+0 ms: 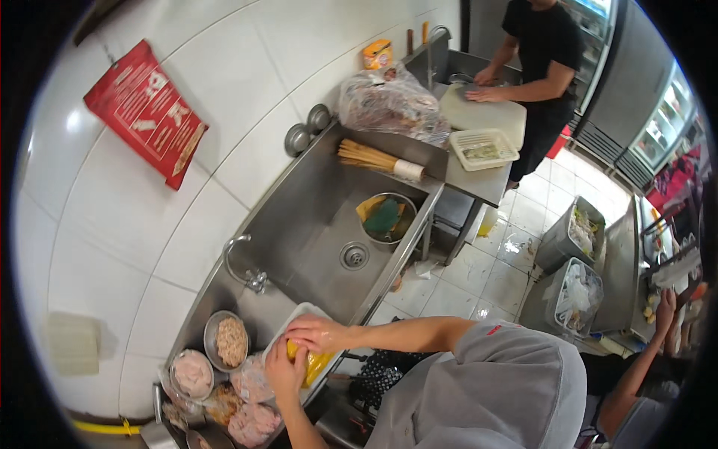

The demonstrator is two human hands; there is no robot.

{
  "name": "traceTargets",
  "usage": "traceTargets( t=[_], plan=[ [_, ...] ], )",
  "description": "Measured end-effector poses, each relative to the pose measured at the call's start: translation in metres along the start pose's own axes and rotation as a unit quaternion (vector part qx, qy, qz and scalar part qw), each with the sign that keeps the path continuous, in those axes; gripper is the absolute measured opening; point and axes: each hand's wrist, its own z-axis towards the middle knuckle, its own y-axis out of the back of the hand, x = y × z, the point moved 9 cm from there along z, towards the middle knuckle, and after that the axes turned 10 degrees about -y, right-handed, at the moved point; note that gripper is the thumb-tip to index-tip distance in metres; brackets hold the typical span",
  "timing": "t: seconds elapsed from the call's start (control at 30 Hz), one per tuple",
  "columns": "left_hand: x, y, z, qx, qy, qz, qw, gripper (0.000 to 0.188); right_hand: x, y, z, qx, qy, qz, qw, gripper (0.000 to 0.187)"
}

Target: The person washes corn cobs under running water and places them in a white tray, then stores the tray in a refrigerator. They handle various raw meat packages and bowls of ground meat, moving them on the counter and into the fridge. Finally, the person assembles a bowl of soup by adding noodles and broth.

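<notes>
Both my hands meet over a white tray [305, 308] at the near end of the sink counter. In the tray lies a glossy yellow mass [315, 368]; its kind I cannot make out. My left hand [283, 368] is closed at its near side, thumb and fingers against the yellow mass. My right hand [318, 334] reaches across from the right, its fingers bent over the top and close to the left hand's fingertips. Next to the tray are bags of pale pink raw meat [254, 423], a metal bowl of minced meat [230, 341] and a bowl of pink paste [192, 374].
Beyond the counter a faucet [247, 269] stands by a steel sink [314, 224] holding a metal pot [389, 217] and a bundle of wooden sticks [370, 159]. Farther back a co-worker [542, 67] works at a white cutting board [486, 116]. Filled bins [576, 299] stand at right.
</notes>
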Motion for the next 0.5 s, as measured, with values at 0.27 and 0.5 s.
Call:
traceTargets(
  t=[0.27, 0.5],
  plan=[
    [-0.002, -0.005, -0.002, 0.013, -0.048, 0.053, 0.997, 0.078, -0.001, 0.003, -0.006, -0.005, 0.018, -0.005, 1.0, 0.027],
    [-0.016, -0.004, -0.002, 0.018, -0.051, 0.066, 0.996, 0.095, 0.002, 0.006, -0.005, -0.021, 0.015, 0.001, 1.0, 0.026]
  ],
)
